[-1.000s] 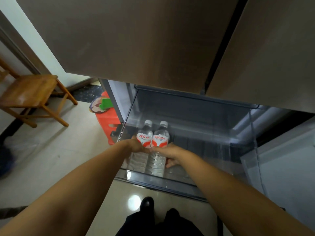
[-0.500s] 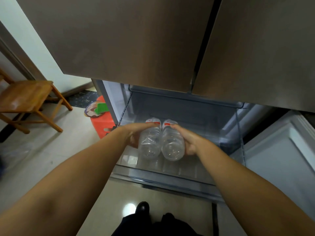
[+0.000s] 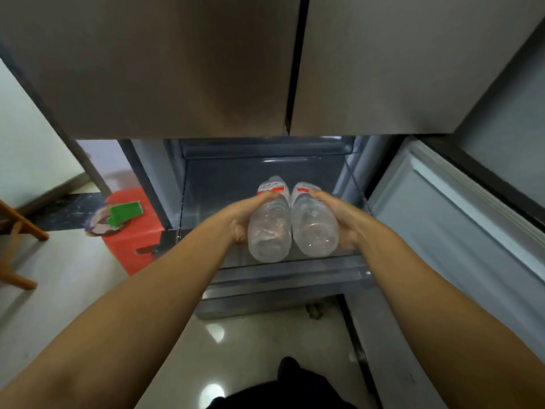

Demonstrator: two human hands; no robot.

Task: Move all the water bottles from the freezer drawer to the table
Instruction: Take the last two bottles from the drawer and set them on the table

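Left hand [image 3: 240, 216] and right hand [image 3: 343, 219] each grip a water bottle [image 3: 269, 228], [image 3: 314, 225] lying lengthwise side by side, caps pointing away, bases toward the camera, above the freezer drawer [image 3: 283, 278].

2 bottles side by side over open freezer drawer [image 3: 283, 278]: left bottle [image 3: 269, 228] in left hand [image 3: 241, 214], right bottle [image 3: 314, 225] in right hand [image 3: 342, 219]. Stool [image 3: 132, 231] left of drawer; chair [image 3: 17, 231] further left.

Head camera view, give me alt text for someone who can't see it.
Two bare hands, left hand and right hand, each grip a clear plastic water bottle with a red label, left bottle and right bottle, side by side above an open grey freezer drawer. A red plastic stool stands left.
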